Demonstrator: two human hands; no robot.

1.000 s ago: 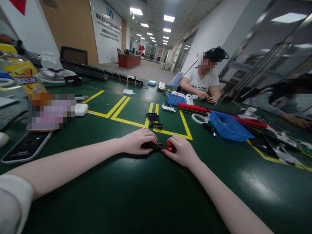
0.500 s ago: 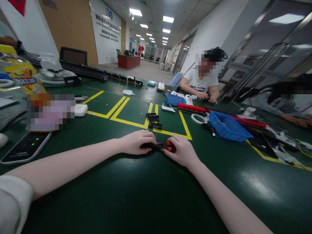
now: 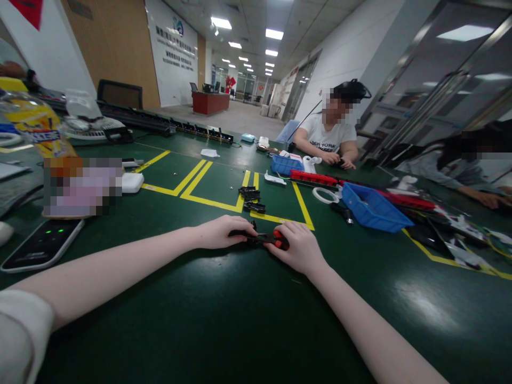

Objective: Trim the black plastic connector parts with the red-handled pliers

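Just above the centre of the frame's lower half, the left hand [image 3: 222, 232] had its thumb and fingers closed on a small, dark, elongated part [image 3: 237, 232], mostly hidden by the grip, while the right hand [image 3: 300, 246] was wrapped around the red handles of a plier-like tool with a dark metal head [image 3: 265, 239]. The tool's head pointed left and met the fingertips and the dark part in the gap between the hands; whether its jaws were together or clamped on that part could not be told. Both forearms reached in from the lower corners over a dark green, glossy tabletop [image 3: 240, 320]. Just beyond the hands, near mid-frame, a cluster of small black clip-like pieces [image 3: 248, 193] lay across strips of yellow tape [image 3: 212, 204]. Right of centre stood a blue plastic bin [image 3: 372, 217], with a white ring-shaped roll [image 3: 320, 200] and a short black cylindrical piece [image 3: 347, 214] beside it. At the left edge lay a flat, dark-faced device with a pale rim [image 3: 42, 245], showing green lights, and in the upper right sat a person in a white printed T-shirt [image 3: 330, 133]
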